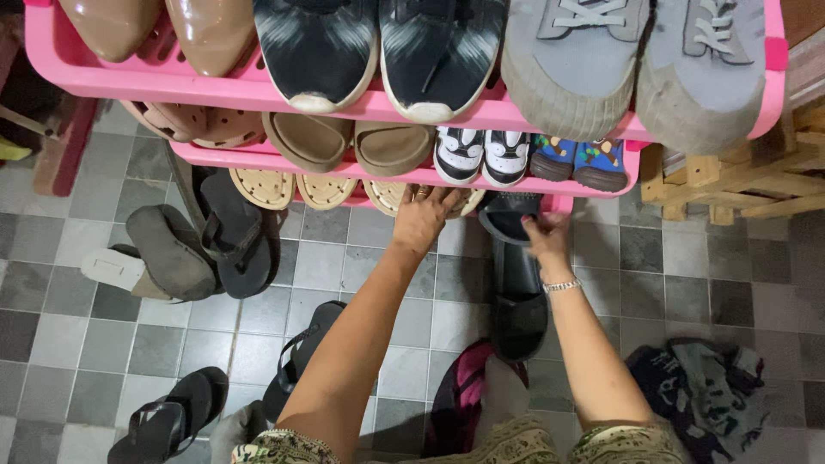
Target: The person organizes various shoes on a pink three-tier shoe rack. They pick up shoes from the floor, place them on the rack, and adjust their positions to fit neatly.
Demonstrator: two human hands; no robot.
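Now, head view: a person crouches before a pink shoe rack [215, 86] on a grey tiled floor [69, 309].
Left hand [423, 216]: it lies flat on a tan perforated sandal [391, 196] on the lowest shelf, fingers spread and loosely open, pressing rather than clasping.
Right hand [545, 238]: its fingers are pinched shut on the edge of a black slide sandal [509, 215] at the shelf's front; a silver bracelet [562, 284] sits on the wrist.
Second black slide [519, 305]: it lies on the floor just below, between the arms.
Nearby: dark flip-flops [206, 245] lie left of the arms, and crumpled cloth [709, 387] lies to the right.
Doing it well: I'd judge a firmer grip across the slide's strap, with the tan sandal held steady, would keep the neighbouring pairs from shifting.
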